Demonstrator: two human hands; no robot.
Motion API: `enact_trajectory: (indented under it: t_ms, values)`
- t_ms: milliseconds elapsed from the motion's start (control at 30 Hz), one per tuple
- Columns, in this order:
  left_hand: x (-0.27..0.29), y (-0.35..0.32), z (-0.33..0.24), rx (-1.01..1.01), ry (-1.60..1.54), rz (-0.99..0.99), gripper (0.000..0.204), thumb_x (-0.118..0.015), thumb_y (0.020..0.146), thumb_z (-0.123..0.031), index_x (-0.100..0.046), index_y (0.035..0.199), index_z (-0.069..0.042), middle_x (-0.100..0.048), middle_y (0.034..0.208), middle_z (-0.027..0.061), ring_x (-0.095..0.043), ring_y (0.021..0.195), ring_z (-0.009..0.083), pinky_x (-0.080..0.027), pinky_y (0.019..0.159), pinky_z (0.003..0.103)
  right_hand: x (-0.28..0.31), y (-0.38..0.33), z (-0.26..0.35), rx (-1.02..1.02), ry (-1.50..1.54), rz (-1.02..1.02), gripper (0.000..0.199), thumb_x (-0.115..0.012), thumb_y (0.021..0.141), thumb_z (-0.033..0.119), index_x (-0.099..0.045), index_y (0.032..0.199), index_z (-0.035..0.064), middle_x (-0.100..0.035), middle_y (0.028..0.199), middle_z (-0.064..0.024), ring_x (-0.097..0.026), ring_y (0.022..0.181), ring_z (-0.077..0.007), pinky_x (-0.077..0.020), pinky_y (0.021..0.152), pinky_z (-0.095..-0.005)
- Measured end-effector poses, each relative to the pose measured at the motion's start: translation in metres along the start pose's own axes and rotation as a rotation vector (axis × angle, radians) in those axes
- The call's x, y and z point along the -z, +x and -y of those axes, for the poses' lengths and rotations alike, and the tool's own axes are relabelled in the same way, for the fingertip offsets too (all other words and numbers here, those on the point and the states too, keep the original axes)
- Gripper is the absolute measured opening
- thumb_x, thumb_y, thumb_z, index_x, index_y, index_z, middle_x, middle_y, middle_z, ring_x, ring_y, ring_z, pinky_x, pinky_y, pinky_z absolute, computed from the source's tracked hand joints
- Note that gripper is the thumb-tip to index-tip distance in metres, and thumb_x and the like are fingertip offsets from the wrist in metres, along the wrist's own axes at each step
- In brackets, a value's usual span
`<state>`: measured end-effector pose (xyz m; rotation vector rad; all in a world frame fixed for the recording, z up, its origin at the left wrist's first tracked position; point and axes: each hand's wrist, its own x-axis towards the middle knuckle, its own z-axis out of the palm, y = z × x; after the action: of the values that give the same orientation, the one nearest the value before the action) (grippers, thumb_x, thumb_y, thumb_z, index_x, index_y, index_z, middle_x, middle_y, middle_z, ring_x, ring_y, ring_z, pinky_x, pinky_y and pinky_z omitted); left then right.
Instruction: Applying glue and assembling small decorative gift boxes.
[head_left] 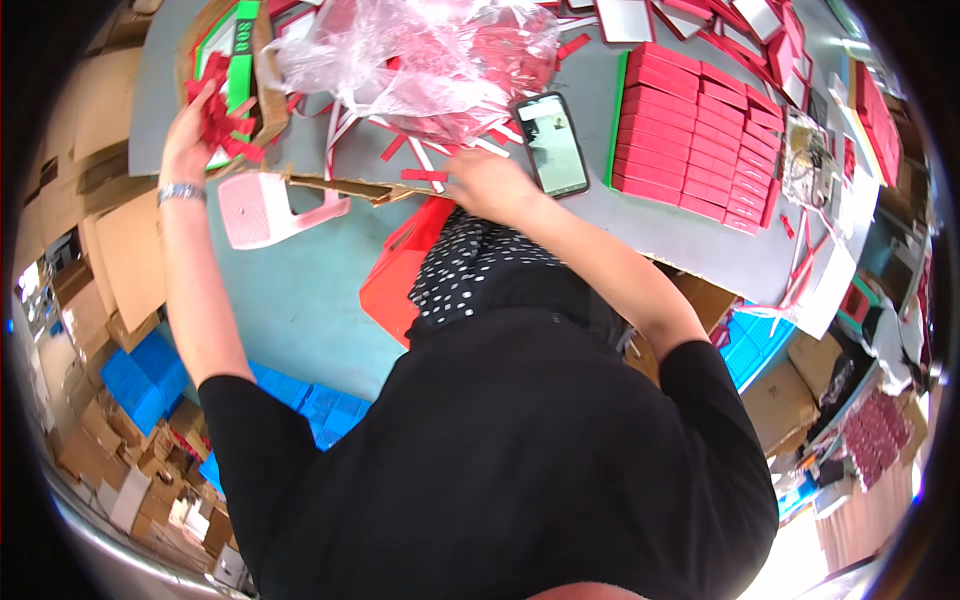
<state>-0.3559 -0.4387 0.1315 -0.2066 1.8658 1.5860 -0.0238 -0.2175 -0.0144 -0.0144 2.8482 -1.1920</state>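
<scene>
At the far left my left hand (187, 135) is closed on a bunch of short red strips (222, 115), which fan out from the fingers. The bunch is over a cardboard box (270, 90) with a green-edged tray (241, 78) inside. My right hand (492, 186) is at the table's front edge, fingers bent together at the end of a single red strip (422, 175). Beyond it, more red and white strips (405, 140) lie scattered beside a clear plastic bag (430, 65) with red pieces in it. A phone (553, 145) lies just right of that hand.
Stacked red boxes (690, 140) stand on the grey table (600, 220) at the right, beside a green edge. Open red-and-white boxes (690, 20) lie farther back. Below the table edge are a pink plastic stool (255, 210), a red container (395, 275) and blue crates (325, 410).
</scene>
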Motion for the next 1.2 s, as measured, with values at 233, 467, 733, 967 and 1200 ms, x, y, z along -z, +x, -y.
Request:
enact_trajectory:
  t_ms: [233,467,733,967,1200]
  values:
    - [0.02,-0.006,0.028,0.028,-0.062,-0.023,0.035,-0.065,0.085,-0.024,-0.047,0.104,0.0,-0.049,0.078,0.005,-0.063,0.094,0.0374,-0.058,0.07,0.049,-0.072,0.043,0.004,0.005,-0.319,0.004,0.02,-0.054,0.079,0.015,-0.06,0.096,0.0062,-0.063,0.1,-0.0112,-0.058,0.098,-0.0251,-0.0464,0.081,-0.037]
    - [-0.008,-0.012,0.051,0.082,-0.205,0.073,0.025,-0.062,0.088,-0.021,-0.051,0.097,-0.001,-0.051,0.072,0.0019,-0.058,0.062,0.0138,-0.046,0.095,0.047,-0.062,0.048,0.001,-0.056,-0.2,-0.014,0.017,-0.054,0.079,0.013,-0.059,0.094,0.0056,-0.062,0.1,-0.0128,-0.058,0.097,-0.0273,-0.0451,0.083,-0.0384]
    - [-0.046,-0.055,0.078,0.055,-0.299,0.077,0.019,-0.058,0.09,-0.02,-0.049,0.094,-0.004,-0.048,0.071,0.0002,-0.045,0.053,0.0069,-0.046,0.095,0.045,-0.019,0.009,0.022,-0.42,0.414,-0.15,0.016,-0.062,0.081,0.012,-0.057,0.09,0.0,-0.064,0.077,-0.0124,-0.065,0.074,-0.0253,-0.0501,0.066,-0.0349]
    - [-0.043,-0.069,0.129,0.249,-0.402,0.143,0.021,-0.056,0.092,-0.024,-0.05,0.091,-0.004,-0.049,0.071,-0.0003,-0.048,0.055,0.0074,-0.053,0.084,0.039,-0.002,-0.029,0.015,-0.565,0.52,-0.137,0.016,-0.063,0.079,0.011,-0.057,0.092,0.0031,-0.064,0.074,-0.0107,-0.064,0.07,-0.0256,-0.0488,0.066,-0.037]
    - [-0.086,-0.086,0.148,0.316,-0.385,0.287,0.02,-0.053,0.093,-0.024,-0.051,0.092,-0.004,-0.048,0.071,-0.0004,-0.048,0.054,0.0069,-0.055,0.08,0.035,0.006,-0.05,0.003,-0.498,0.513,-0.156,0.014,-0.059,0.082,0.008,-0.06,0.095,0.0032,-0.064,0.076,-0.0091,-0.063,0.071,-0.0177,-0.0495,0.067,-0.031]
